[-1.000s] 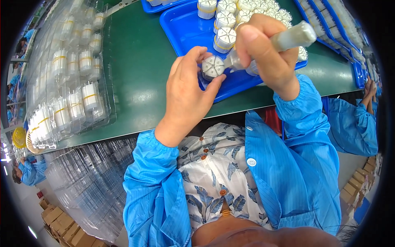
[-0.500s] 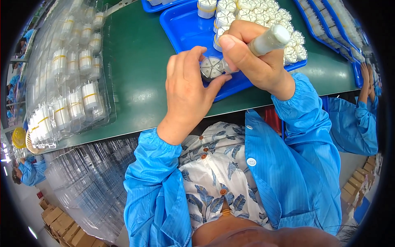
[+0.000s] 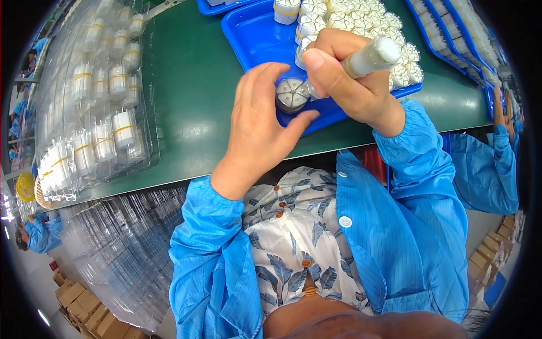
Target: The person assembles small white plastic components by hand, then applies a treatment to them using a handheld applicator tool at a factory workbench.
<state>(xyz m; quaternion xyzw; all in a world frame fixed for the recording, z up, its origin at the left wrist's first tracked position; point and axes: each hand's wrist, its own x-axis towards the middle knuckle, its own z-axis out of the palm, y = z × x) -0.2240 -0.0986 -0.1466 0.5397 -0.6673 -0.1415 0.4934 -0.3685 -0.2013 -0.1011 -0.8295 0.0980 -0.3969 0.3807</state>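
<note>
A round bundle of white pieces (image 3: 291, 94), its top split into wedge-shaped segments with small dots, stands near the front left corner of the blue tray (image 3: 248, 42). My left hand (image 3: 257, 116) curves around its left side, with thumb and fingers apart and gaps showing between them and the bundle. In my right hand (image 3: 353, 79) is a pale, translucent, bottle-like tool (image 3: 372, 57) with a rounded end, slanting down to the left. Its lower end meets or nearly meets the bundle's right edge; the exact contact is partly hidden by my fingers.
Many similar white bundles (image 3: 361, 20) fill the tray's right part. Clear plastic trays (image 3: 121, 101) with yellow-banded white bundles stand on the green table (image 3: 189, 85) at left. More blue trays (image 3: 451, 34) lie far right, near another person's blue sleeve (image 3: 499, 161).
My left hand has loosened from the bundle; its thumb and fingers have spread and drawn slightly away. My right hand stays nearly in place with the tool.
</note>
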